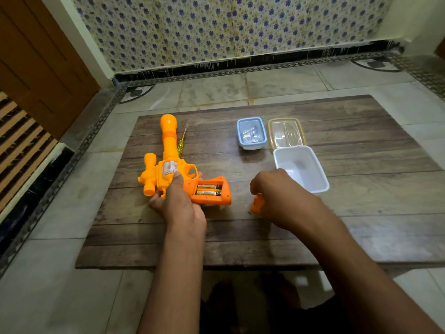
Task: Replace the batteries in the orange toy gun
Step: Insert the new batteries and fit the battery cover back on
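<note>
The orange toy gun lies on its side at the left of the wooden table, barrel pointing away from me. Its grip's battery compartment is uncovered, and two batteries sit inside. My left hand grips the gun's body, thumb on the silver cylinder. My right hand holds the orange battery cover against the table, to the right of the grip. A yellow-handled screwdriver lies beside the barrel.
A closed blue-lidded box stands at the back middle. Beside it lies a beige lid, and an open white container stands just beyond my right hand. Tiled floor surrounds the low table; a wooden door is at far left.
</note>
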Demonstrator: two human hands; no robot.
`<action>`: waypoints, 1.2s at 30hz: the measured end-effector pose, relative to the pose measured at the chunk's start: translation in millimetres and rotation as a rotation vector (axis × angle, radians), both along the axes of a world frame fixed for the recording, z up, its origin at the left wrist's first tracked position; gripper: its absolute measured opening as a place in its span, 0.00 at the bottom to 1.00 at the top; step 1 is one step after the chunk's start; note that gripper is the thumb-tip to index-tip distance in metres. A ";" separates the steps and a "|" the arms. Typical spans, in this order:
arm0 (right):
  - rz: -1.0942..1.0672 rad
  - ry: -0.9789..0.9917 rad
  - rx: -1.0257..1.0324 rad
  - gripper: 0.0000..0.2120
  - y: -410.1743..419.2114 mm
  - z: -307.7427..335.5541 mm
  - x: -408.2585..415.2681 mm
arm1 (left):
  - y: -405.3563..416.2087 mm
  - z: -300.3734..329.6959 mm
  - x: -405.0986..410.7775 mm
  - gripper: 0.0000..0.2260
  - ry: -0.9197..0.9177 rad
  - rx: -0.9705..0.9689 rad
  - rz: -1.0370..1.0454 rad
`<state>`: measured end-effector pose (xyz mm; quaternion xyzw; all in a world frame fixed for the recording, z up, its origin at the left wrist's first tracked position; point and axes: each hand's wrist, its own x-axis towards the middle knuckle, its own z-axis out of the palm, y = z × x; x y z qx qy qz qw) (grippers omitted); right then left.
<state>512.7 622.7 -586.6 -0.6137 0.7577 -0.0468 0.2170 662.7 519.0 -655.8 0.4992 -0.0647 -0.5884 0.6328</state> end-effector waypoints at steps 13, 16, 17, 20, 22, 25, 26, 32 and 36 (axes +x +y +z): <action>-0.012 0.066 -0.126 0.22 -14.9 -14.1 19.3 | -1.1 -1.1 -0.2 0.25 -0.003 0.010 -0.006; -0.010 0.081 -0.155 0.21 -21.0 -15.0 24.7 | -0.2 -0.8 -0.1 0.25 -0.006 0.021 -0.005; -0.015 0.073 -0.170 0.17 -22.1 -14.2 25.7 | 0.9 0.1 -0.6 0.25 -0.011 0.025 -0.007; -0.002 0.091 -0.251 0.10 -25.9 -12.5 28.7 | 3.0 1.6 -1.1 0.26 -0.020 0.040 -0.005; 0.014 0.103 -0.274 0.14 -29.5 -13.7 29.7 | 3.6 2.5 -0.9 0.26 -0.030 0.047 0.002; 0.014 0.088 -0.324 0.13 -32.7 -18.6 28.6 | 4.8 4.8 -2.5 0.25 -0.038 0.045 0.008; 0.013 0.076 -0.360 0.13 -33.1 -20.9 27.5 | 5.4 5.7 -3.2 0.25 -0.044 0.047 0.009; -0.041 -0.268 -0.796 0.11 -34.6 -22.1 23.8 | 3.9 5.9 -3.3 0.25 -0.036 0.056 0.015; -0.010 -0.505 -0.819 0.09 -33.4 -21.8 29.6 | 7.0 7.6 -6.5 0.24 -0.081 0.064 0.026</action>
